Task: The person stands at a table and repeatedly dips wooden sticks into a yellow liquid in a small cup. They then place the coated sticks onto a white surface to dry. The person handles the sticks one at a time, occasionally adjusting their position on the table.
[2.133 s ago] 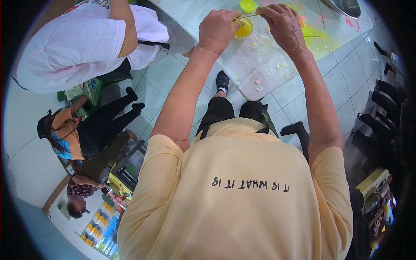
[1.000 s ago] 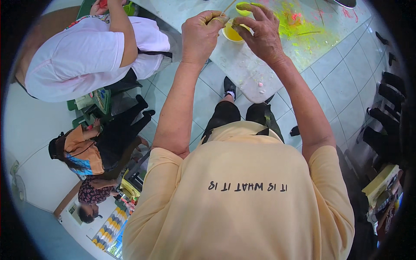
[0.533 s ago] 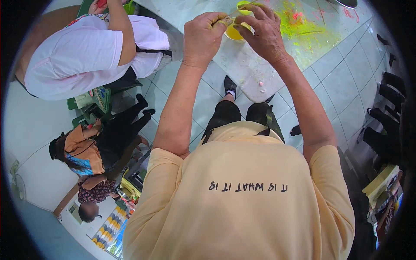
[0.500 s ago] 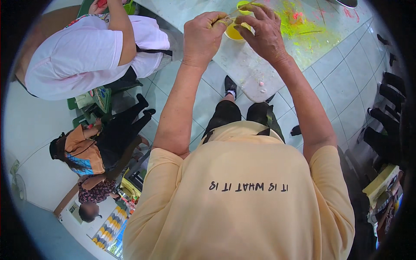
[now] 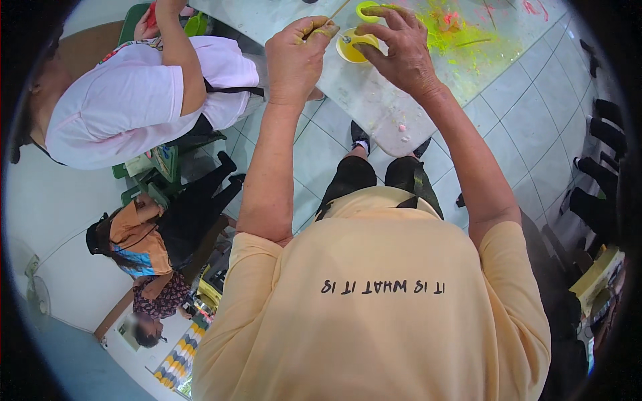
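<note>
1. Pinches a thin stick (image 5: 340, 9) between thumb and forefinger of the left hand (image 5: 294, 59), other fingers curled in, just left of the yellow bowl (image 5: 356, 61); slants the stick away past the bowl's left side.
2. Holds the right hand (image 5: 405, 57) open just right of the bowl, fingers spread and bent, with nothing visible in its grasp; overlaps the bowl's right side with the thumb in this view, but cannot tell of any contact.
3. Shows yellow-green smears on the fingers of both hands, to either side of the bowl, plus a small shiny bit (image 5: 344, 39) at the bowl's left edge, too small to identify.
4. Sets the bowl, with its yellow contents, on a pale counter (image 5: 364, 93); includes a round lime-green piece (image 5: 366, 13) just beyond the bowl, partly hidden by fingers.
5. Reveals yellow-green stains (image 5: 438, 45) and a thin dark strip (image 5: 473, 43) right of the bowl.
6. Displays one line of dark, legible capital lettering (image 5: 382, 287) across a pale yellow shirt (image 5: 374, 341), nearer than the bowl, upside down in this view.
7. Includes, well left of the bowl, a co-worker (image 5: 127, 103) in a pale shirt with a coloured print (image 5: 148, 43) too small to read, holding something red (image 5: 152, 15).
</note>
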`<state>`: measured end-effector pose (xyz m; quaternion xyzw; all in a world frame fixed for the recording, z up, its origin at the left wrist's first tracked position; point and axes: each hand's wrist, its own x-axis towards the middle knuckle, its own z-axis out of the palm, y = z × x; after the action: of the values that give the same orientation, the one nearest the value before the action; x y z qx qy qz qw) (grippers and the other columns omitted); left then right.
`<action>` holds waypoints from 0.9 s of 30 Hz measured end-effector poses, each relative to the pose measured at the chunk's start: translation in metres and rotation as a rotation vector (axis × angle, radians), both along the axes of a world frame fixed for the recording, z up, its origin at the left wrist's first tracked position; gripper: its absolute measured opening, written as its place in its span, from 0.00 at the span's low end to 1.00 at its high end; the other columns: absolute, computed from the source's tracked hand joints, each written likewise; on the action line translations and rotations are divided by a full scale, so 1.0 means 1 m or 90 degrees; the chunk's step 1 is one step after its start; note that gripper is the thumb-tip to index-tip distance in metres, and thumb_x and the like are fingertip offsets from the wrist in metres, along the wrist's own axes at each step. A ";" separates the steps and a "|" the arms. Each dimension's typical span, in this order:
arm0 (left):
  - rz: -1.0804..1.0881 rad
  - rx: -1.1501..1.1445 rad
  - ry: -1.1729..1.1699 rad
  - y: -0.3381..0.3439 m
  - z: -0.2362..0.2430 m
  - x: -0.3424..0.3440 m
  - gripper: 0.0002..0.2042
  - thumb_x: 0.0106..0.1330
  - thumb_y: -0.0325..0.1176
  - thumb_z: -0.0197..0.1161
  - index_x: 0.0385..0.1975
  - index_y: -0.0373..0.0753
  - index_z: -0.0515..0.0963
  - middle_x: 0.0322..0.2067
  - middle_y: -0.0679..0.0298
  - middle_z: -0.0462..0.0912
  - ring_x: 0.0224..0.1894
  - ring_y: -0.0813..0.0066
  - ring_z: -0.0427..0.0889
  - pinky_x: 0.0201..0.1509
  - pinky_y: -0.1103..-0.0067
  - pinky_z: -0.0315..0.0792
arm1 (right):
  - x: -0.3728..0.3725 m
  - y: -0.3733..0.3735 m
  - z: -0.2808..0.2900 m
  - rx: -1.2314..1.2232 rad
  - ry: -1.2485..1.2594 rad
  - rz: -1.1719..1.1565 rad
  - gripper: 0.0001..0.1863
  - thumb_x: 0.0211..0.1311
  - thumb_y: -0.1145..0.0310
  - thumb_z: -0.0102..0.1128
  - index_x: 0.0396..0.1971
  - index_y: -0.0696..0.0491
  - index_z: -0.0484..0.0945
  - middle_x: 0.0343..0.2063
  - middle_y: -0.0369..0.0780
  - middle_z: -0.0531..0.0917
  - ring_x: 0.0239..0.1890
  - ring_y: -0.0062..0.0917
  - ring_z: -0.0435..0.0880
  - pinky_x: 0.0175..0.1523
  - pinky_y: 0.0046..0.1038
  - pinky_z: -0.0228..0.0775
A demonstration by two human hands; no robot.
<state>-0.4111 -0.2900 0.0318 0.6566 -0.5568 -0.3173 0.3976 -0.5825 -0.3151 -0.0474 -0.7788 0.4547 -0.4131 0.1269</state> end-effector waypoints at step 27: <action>-0.030 -0.068 -0.110 0.008 -0.023 0.006 0.11 0.59 0.31 0.65 0.40 0.35 0.83 0.30 0.66 0.85 0.27 0.83 0.78 0.34 0.85 0.73 | 0.004 0.002 0.008 -0.039 0.022 0.022 0.09 0.44 0.67 0.70 0.29 0.46 0.82 0.46 0.38 0.79 0.56 0.37 0.71 0.56 0.46 0.57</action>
<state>-0.4051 -0.2818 0.0090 0.6461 -0.6206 -0.2389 0.3746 -0.5786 -0.3128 -0.0390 -0.7969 0.4308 -0.4109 0.1020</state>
